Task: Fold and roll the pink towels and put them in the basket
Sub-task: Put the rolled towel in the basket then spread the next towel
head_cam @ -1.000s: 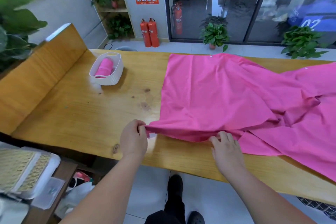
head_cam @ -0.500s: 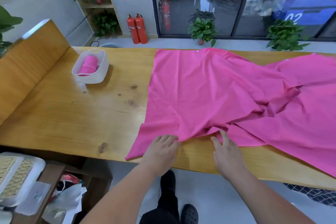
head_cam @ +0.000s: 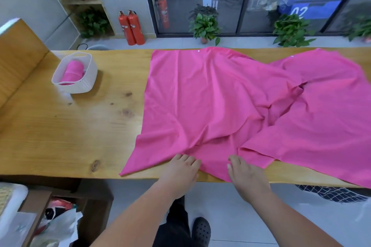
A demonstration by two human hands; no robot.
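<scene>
Leaning over the near edge of the table, a person is pressing both hands down on a pink towel. The left hand is lying flat on the cloth right at the table's near edge, its fingers straight and close together. The right hand is resting just beside it, also at the near edge, with fingers slightly spread and the thumb out to the side. Neither hand is pinching or gripping the fabric.

The towel is lying opened out over the middle of the table, reaching from the far edge to the near one. It is wrinkling toward the hands, and its loose corner is pointing out along the near edge, on the left. A second towel is sprawling over the right part of the table, bunching where the two meet and overlapping the first one close to the right hand.

Toward the table's far left end a white basket is sitting, well apart from the hands, and a pink roll is lying inside it.

Beyond the table's far edge, two red extinguishers are standing on the floor beside a potted plant. Below the near edge, a black shoe is showing between the person's forearms.
</scene>
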